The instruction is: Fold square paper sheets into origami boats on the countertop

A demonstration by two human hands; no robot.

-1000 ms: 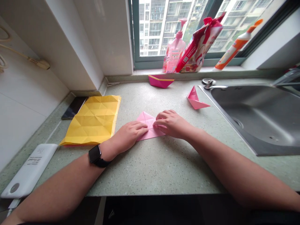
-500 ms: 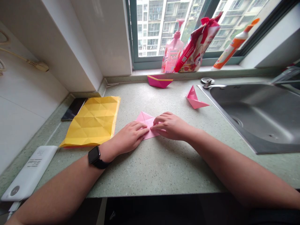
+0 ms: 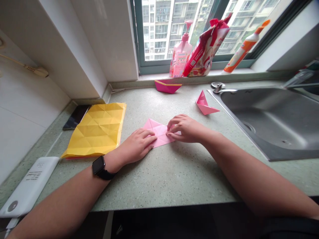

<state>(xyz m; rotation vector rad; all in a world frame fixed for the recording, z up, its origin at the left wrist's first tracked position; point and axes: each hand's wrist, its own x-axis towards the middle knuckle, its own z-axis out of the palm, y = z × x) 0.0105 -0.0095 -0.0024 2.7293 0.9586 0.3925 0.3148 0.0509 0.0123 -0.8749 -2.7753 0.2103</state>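
Note:
A folded sheet of pink origami paper (image 3: 160,132) lies on the counter between my hands, with crease lines across it. My left hand (image 3: 141,142) rests on its left side, fingers stretched out and pressing it down. At the paper's right side, my right hand (image 3: 183,128) has its thumb and fingers curled together on a fold; the fingers partly cover the right end. Beyond them stand a magenta folded paper boat (image 3: 168,88) with a yellow edge and a pink folded paper boat (image 3: 206,104).
Creased yellow paper (image 3: 97,129) lies at left, partly over a dark phone (image 3: 76,117). A white power bank (image 3: 30,186) is nearer me. The steel sink (image 3: 264,146) is at right. A pump bottle (image 3: 180,56), red bag (image 3: 206,49) and orange-white bottle (image 3: 240,49) stand on the sill.
My right hand has slid a little to the right along the pink paper, and more of the paper's middle shows. My left hand stays on the left side. The view has shifted slightly.

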